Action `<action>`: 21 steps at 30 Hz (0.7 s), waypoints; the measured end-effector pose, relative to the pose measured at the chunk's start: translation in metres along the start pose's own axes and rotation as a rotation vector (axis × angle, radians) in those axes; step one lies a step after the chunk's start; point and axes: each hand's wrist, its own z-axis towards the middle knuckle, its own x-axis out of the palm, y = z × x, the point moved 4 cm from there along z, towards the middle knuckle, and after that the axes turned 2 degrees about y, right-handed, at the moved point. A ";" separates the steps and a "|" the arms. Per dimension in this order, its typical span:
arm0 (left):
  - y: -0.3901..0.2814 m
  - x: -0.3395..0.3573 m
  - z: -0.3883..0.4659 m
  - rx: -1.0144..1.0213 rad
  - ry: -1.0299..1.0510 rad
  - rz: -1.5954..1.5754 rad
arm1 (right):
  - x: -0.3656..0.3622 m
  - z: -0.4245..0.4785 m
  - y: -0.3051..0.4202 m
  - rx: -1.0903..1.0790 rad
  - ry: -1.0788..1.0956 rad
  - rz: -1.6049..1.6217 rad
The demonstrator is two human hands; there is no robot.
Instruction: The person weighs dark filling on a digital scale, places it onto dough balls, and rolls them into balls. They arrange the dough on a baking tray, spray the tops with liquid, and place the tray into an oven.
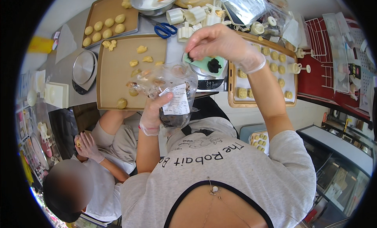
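My left hand [154, 110], in a clear plastic glove, grips a transparent bag of dark filling [175, 119] that carries a printed white label. Held between the fingertips of my gloved right hand [203, 46] is a small piece of dark filling [190, 57]. That hand is above a digital kitchen scale [209, 84], on which lies a light green sheet [203, 66] with a dark lump of filling [214, 65]. Left of the scale, a baking tray [115, 72] bears several pieces of yellow dough [141, 49], partly hidden by the bag.
Another tray [91, 19] holds dough balls; blue-handled scissors [165, 30] lie near plastic moulds [185, 32] and a metal bowl of white powder [153, 1]. Molded pastries fill a tray [262, 103] at right. A second scale [84, 66] stands left. A co-worker's gloved hands [88, 148] hold dough lower left.
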 end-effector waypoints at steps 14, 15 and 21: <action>-0.011 0.016 -0.007 0.077 -0.013 0.165 | 0.025 0.000 0.015 -0.210 0.006 -0.617; -0.010 0.014 -0.008 0.069 -0.014 0.168 | 0.026 0.000 0.014 -0.215 0.007 -0.614; -0.007 0.015 -0.010 0.061 -0.033 0.153 | 0.027 -0.005 0.014 -0.227 0.021 -0.616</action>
